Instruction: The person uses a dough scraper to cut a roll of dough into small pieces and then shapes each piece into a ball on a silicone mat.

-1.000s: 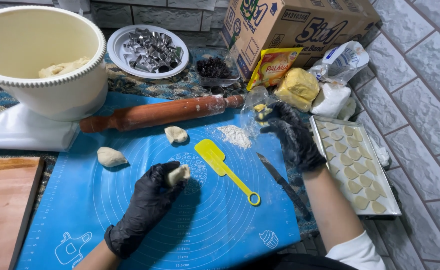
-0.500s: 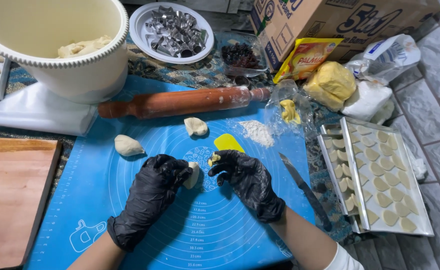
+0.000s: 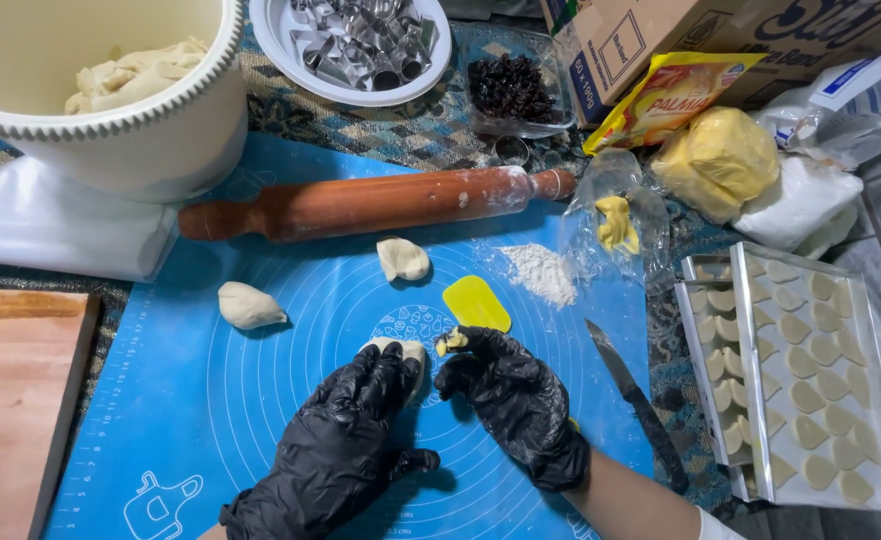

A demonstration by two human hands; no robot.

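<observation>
My left hand [image 3: 345, 440], in a black glove, curls over a dough lump [image 3: 405, 352] on the blue mat [image 3: 210, 420], fingers closed around its near side. My right hand [image 3: 515, 400], gloved too, sits just beside it at three o'clock, fingertips pinched on a small yellow bit [image 3: 450, 343] that touches the lump's right edge. Behind the right hand, at twelve o'clock, a yellow scraper [image 3: 475, 302] lies flat on the mat, its handle hidden under my hand. At three o'clock a knife [image 3: 635, 400] lies along the mat's right edge, and beyond it a tray [image 3: 750, 400] holds rows of cut dough shapes. At nine o'clock a wooden board [image 3: 10, 400] lies beside the mat. Farther out, two more dough pieces [image 3: 248, 305] rest on the mat at eleven and twelve o'clock, with a flour patch [image 3: 540, 272] at one o'clock. A rolling pin [image 3: 370, 203] lies across the mat's far end. Beyond it stand a white bowl [image 3: 150, 140] with dough at eleven, a plate of metal cutters [image 3: 285, 45] at twelve, and a yellow butter block [image 3: 715, 160] at two.
</observation>
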